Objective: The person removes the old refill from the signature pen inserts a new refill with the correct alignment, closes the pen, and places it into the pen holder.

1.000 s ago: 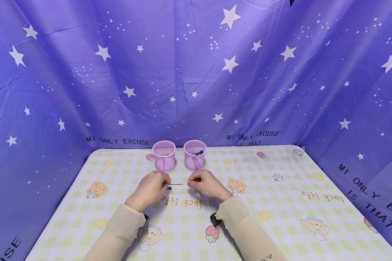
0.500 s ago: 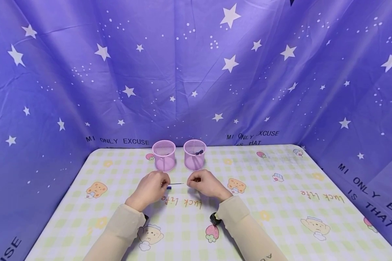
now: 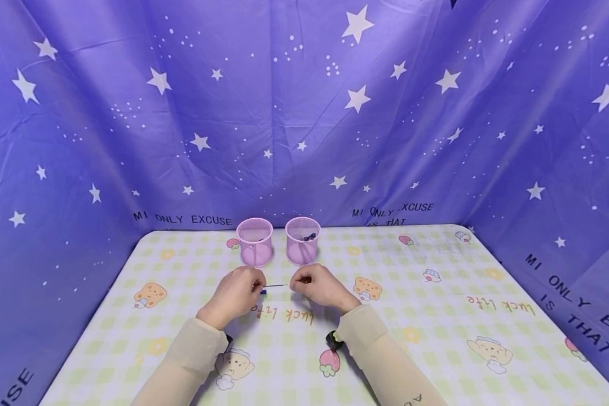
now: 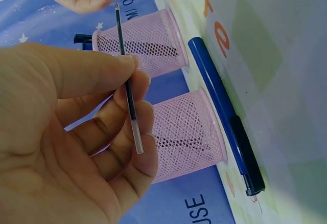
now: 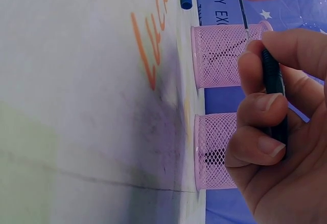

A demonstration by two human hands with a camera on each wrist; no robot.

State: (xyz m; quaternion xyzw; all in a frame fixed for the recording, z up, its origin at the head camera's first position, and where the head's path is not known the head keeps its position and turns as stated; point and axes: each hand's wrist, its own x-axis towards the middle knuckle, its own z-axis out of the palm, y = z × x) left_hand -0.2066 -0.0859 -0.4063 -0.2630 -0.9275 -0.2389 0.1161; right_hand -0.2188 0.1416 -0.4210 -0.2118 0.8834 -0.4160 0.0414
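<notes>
Between thumb and fingers, my left hand point(image 3: 235, 294) pinches a thin pen refill point(image 4: 121, 36), its metal tip pointing toward the other hand. My right hand point(image 3: 322, 285) grips a short dark pen part point(image 5: 274, 78) with ribbed sides, fingers curled round it. In the right wrist view the refill's tip is close to the end of that part; whether they touch I cannot tell. A blue pen barrel point(image 4: 219, 96) with a dark clip lies on the table below my left hand. In the head view that hand mostly covers it.
Two pink mesh cups stand just beyond the hands, a left cup point(image 3: 255, 255) and a right cup point(image 3: 302, 256). Dark blue pen pieces point(image 3: 310, 237) show inside the right one. A checked cloth point(image 3: 436, 316) covers the table, and a purple star curtain point(image 3: 304, 113) hangs behind.
Both hands keep nearly the same place and hold. The gap between the refill's tip and the right hand looks very slightly smaller.
</notes>
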